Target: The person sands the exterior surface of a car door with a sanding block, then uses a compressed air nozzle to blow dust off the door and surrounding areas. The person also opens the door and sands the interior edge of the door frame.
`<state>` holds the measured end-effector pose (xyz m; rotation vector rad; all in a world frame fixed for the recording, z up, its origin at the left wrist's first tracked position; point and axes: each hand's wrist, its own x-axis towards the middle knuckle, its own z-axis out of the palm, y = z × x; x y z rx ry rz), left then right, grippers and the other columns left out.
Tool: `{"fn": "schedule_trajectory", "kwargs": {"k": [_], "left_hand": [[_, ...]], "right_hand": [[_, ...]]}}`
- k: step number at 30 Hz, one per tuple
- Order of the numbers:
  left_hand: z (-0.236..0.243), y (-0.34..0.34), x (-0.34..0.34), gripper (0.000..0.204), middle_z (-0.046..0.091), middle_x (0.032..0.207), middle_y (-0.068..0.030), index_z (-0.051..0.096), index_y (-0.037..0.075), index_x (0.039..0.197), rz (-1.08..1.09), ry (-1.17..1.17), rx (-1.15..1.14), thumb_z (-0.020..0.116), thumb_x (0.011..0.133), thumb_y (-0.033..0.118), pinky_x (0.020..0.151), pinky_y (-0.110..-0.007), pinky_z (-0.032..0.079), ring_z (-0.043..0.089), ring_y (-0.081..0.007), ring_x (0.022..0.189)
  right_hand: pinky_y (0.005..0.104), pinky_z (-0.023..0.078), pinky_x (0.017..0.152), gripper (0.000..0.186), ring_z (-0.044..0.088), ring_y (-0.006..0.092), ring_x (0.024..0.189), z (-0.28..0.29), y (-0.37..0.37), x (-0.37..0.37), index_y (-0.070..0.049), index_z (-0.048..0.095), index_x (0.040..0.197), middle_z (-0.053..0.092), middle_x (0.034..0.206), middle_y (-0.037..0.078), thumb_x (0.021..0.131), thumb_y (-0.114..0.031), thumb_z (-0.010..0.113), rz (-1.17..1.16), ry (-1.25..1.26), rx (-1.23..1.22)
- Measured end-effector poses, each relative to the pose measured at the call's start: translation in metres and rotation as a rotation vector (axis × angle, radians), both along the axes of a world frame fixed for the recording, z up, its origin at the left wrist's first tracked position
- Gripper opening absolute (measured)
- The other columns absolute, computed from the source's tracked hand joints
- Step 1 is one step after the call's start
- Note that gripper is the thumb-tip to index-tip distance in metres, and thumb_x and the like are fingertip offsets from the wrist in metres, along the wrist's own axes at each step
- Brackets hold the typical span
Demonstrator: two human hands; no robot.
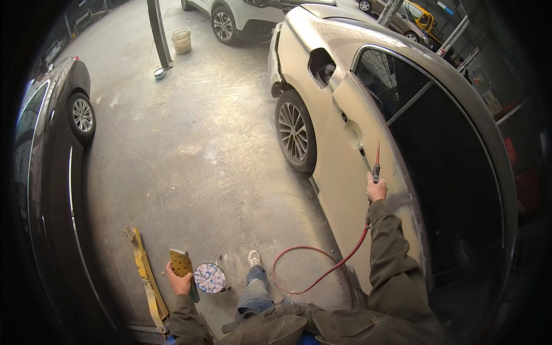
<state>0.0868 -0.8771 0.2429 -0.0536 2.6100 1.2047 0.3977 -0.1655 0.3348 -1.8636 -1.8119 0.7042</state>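
My right hand [376, 190] is wrapped round an air blow gun [376, 171], its thin reddish nozzle pointing away from me along the side of a beige-primed car [345, 184]. A red air hose [303, 247] runs down from the gun and loops near the floor. The hand is close to the car's door, below the dark window; whether it touches the panel I cannot tell. Low on the left, my left hand [181, 282] grips a sanding block [180, 262] by its edge. Its yellow face has several holes and is turned partly upward.
Beside my left hand stands a small round stool [210, 278] with a patterned seat. A yellow metal bar [144, 267] lies left of it. A dark car [54, 190] lines the left side. Farther off are a post [158, 34], a bucket [181, 41] and a white car [247, 23].
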Motion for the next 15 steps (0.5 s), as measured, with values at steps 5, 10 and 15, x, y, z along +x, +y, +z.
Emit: {"fn": "schedule_trajectory", "kwargs": {"k": [5,10,15], "left_hand": [[-0.013,0.002,-0.033,0.087,0.055,0.132,-0.0181,0.045,0.008,0.143,-0.017,0.006,0.030,0.078,0.062,0.009,0.110,-0.044,0.044,0.056,-0.0355,0.124],[-0.021,-0.006,-0.047,0.088,0.053,0.134,-0.0178,0.045,0.007,0.143,-0.001,-0.015,0.037,0.078,0.061,0.006,0.111,-0.044,0.043,0.054,-0.0347,0.126],[-0.009,-0.009,-0.050,0.088,0.055,0.130,-0.0188,0.045,0.006,0.142,0.002,0.018,0.003,0.078,0.061,0.007,0.108,-0.044,0.045,0.056,-0.0363,0.122]], "right_hand": [[0.0506,0.056,0.079,0.054,0.073,0.0410,0.081,0.009,0.027,-0.077,0.001,0.072,0.086,0.074,0.083,0.020,0.095,-0.052,0.071,0.048,-0.152,-0.271],[0.0502,0.058,0.082,0.054,0.075,0.0405,0.089,0.026,0.061,-0.134,0.000,0.076,0.093,0.076,0.090,0.024,0.093,-0.054,0.071,-0.016,-0.202,0.004],[0.0469,0.059,0.066,0.051,0.075,0.0352,0.075,0.028,0.099,-0.170,-0.001,0.075,0.092,0.074,0.081,0.019,0.095,-0.052,0.071,0.069,-0.171,-0.136]]}}
